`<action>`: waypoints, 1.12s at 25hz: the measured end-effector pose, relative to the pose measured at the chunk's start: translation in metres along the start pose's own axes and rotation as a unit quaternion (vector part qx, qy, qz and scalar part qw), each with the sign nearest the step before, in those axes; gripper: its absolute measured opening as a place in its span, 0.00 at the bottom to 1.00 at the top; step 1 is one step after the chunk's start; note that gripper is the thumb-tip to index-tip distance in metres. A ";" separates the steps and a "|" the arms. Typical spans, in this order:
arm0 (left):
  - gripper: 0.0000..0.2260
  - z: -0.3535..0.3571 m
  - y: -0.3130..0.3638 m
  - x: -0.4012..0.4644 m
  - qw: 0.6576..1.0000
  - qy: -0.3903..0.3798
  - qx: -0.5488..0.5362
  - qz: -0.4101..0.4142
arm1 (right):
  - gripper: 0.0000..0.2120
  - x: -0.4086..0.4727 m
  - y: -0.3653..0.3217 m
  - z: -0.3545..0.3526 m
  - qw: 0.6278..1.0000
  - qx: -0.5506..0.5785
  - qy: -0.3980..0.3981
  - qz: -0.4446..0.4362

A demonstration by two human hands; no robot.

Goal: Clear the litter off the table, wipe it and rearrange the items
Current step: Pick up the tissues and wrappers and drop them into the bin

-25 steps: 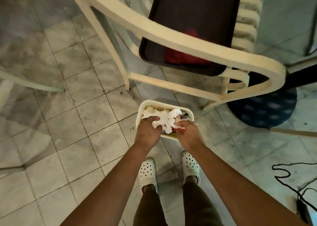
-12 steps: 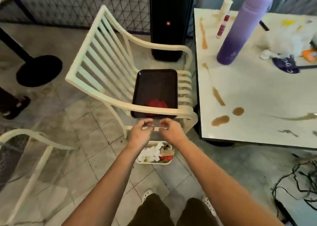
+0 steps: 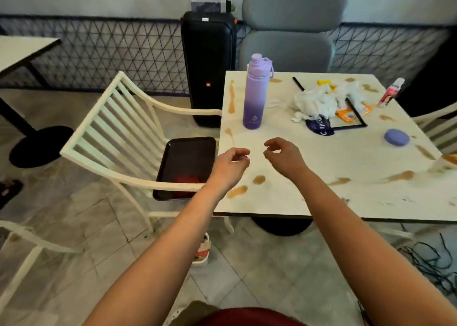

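Looks like a café or small eatery seating area: a square white pedestal table (image 3: 321, 182) smeared with brown spills, a second pedestal table (image 3: 22, 51) off to the left, and cream slatted plastic armchairs (image 3: 116, 128) drawn up around them. One chair seat carries a dark serving tray (image 3: 188, 162), the kind used for carrying orders. Crumpled tissues and wrappers (image 3: 321, 100) lie heaped on the far side of the tabletop. Grey tiled floor (image 3: 74, 226) underfoot, a black mesh railing (image 3: 111, 53) along the wall, and a tall black party speaker (image 3: 209, 66) standing against it beside a grey padded chair (image 3: 291, 29)
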State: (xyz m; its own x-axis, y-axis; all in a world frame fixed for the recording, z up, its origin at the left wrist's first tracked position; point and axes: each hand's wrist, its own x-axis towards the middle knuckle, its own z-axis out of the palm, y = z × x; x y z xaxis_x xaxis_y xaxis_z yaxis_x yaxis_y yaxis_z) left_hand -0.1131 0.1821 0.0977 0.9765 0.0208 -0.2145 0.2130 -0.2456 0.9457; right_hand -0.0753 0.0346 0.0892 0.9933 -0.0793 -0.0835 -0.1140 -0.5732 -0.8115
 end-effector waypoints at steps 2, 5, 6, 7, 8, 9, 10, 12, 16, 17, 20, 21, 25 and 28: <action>0.10 0.039 0.016 -0.005 1.000 -0.007 0.008 0.020 | 0.12 0.001 0.025 -0.044 1.000 -0.013 0.015 0.014; 0.10 0.081 0.027 -0.009 0.999 -0.007 0.026 0.027 | 0.12 0.003 0.056 -0.087 0.999 -0.023 0.017 0.031; 0.10 0.089 0.026 -0.008 0.999 -0.009 0.034 0.029 | 0.12 0.004 0.065 -0.094 0.999 -0.022 0.015 0.037; 0.10 0.097 0.027 -0.006 0.999 -0.013 0.041 0.028 | 0.12 0.005 0.073 -0.102 0.999 -0.017 0.015 0.040; 0.10 0.103 0.028 -0.002 0.998 -0.017 0.049 0.026 | 0.12 0.008 0.080 -0.108 0.999 -0.010 0.017 0.044; 0.10 0.109 0.029 0.004 0.998 -0.018 0.057 0.025 | 0.12 0.011 0.087 -0.113 0.999 -0.004 0.019 0.048; 0.10 0.113 0.031 0.012 0.997 -0.017 0.065 0.027 | 0.11 0.015 0.092 -0.117 0.998 -0.001 0.021 0.053; 0.09 0.120 0.037 0.031 0.997 -0.014 0.073 0.035 | 0.11 0.028 0.101 -0.125 0.998 0.000 0.027 0.065; 0.09 0.131 0.042 0.072 0.996 -0.031 0.077 0.044 | 0.12 0.056 0.115 -0.133 0.995 -0.012 0.046 0.089; 0.10 0.133 0.044 0.084 0.995 -0.038 0.080 0.043 | 0.12 0.065 0.117 -0.135 0.994 -0.018 0.052 0.094; 0.10 0.139 0.053 0.124 0.992 -0.053 0.109 0.041 | 0.13 0.090 0.122 -0.144 0.990 -0.034 0.070 0.115; 0.11 0.141 0.057 0.137 0.989 -0.059 0.128 0.048 | 0.13 0.098 0.125 -0.148 0.989 -0.038 0.076 0.123; 0.12 0.150 0.062 0.178 0.974 -0.073 0.198 0.080 | 0.13 0.123 0.141 -0.155 0.985 -0.061 0.085 0.136; 0.13 0.161 0.061 0.203 0.964 -0.074 0.238 0.094 | 0.12 0.142 0.159 -0.160 0.983 -0.085 0.070 0.144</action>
State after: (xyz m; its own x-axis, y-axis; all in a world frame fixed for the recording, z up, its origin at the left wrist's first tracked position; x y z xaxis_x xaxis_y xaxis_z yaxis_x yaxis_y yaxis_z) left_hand 0.0927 0.0153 0.0728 0.9736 -0.1969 -0.1150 -0.0417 -0.6494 0.7593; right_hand 0.0454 -0.1982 0.0410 0.9088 -0.3634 -0.2050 -0.4031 -0.6379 -0.6561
